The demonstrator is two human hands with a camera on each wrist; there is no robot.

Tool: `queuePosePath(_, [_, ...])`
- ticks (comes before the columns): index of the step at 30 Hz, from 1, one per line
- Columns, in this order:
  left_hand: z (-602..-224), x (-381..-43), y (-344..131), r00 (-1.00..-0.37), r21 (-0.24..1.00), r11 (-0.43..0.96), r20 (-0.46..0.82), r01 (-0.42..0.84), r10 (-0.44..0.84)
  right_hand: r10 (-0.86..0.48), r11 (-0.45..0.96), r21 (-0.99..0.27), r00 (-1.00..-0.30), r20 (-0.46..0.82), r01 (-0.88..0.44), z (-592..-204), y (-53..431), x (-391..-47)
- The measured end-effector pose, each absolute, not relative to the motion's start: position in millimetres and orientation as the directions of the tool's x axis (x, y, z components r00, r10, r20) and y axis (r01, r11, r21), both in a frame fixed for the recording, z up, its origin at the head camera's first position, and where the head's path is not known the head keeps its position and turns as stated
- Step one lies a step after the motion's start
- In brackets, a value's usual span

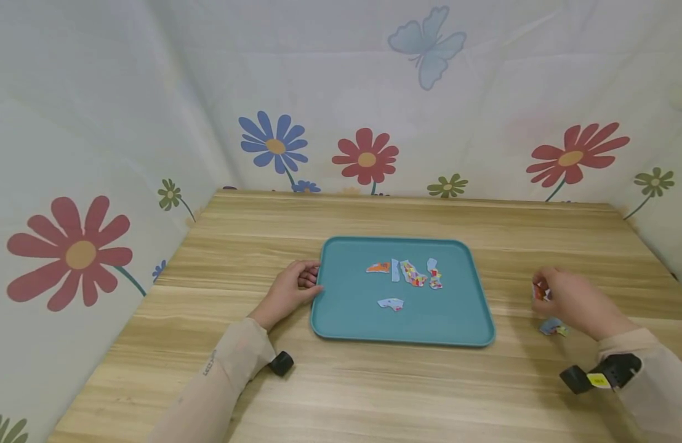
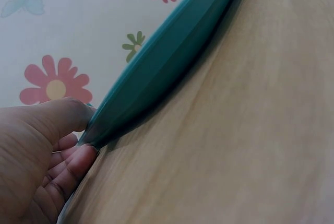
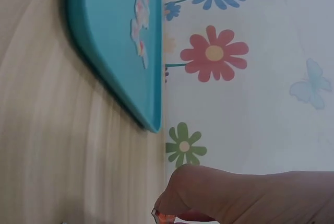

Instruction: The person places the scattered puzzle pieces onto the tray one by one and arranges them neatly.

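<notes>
A teal tray [image 1: 345, 319] lies on the wooden table. My left hand [image 1: 293, 288] pinches its left rim, with the thumb and fingers on the edge in the left wrist view. On the tray are an orange paper piece [image 1: 378, 267], a narrow pale blue strip [image 1: 395, 271], two multicoloured patchwork pieces [image 1: 413, 274] and a lone pale blue piece [image 1: 391, 304] nearer the front. Right of the tray, my right hand [image 1: 575, 300] pinches an orange and white paper piece [image 1: 540, 291], partly hidden by the fingers. Just below that hand, a blue and multicoloured piece [image 1: 553, 327] rests on the table.
The wooden table [image 1: 407, 394] extends around the tray on all sides. Behind and to the left hangs a white cloth [image 1: 341, 74] printed with flowers and a butterfly. Each wrist carries a black camera [image 1: 282, 363].
</notes>
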State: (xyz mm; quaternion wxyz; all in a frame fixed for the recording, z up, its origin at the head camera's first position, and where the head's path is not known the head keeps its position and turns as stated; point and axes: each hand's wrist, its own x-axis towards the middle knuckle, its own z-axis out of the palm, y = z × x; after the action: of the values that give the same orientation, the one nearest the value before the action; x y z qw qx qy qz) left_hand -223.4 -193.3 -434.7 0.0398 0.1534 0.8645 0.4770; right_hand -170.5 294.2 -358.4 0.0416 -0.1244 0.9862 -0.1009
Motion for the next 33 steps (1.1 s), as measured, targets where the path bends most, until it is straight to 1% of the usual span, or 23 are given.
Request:
queuePosePath(7, [-433,-224,-194,-0.947,0.838,0.489,0.092,0.241,0.308,-0.293,0.937,-0.206,-0.956,-0.017,-0.283,-347,278,-175])
queuePosePath(16, [-435,-223,-194,-0.946,0.834,0.494,0.093,0.245,0.312,-0.36,0.921,-0.138,-0.931,0.053,-0.364,-336,245,-175])
queuePosePath(22, [-434,-223,-193,-0.947,0.837,0.49,0.095,0.243,0.308,-0.388,0.908,-0.149,-0.92,0.055,-0.391,-333,221,-177])
queuePosePath(27, [-434,-223,-194,-0.945,0.837,0.486,0.102,0.25,0.311,-0.425,0.887,-0.167,-0.903,0.064,-0.43,-339,203,-180])
queuePosePath(33, [-406,-208,-185,-0.943,0.837,0.49,0.084,0.242,0.321,-0.488,0.85,-0.173,-0.868,0.098,-0.497,-350,182,-181])
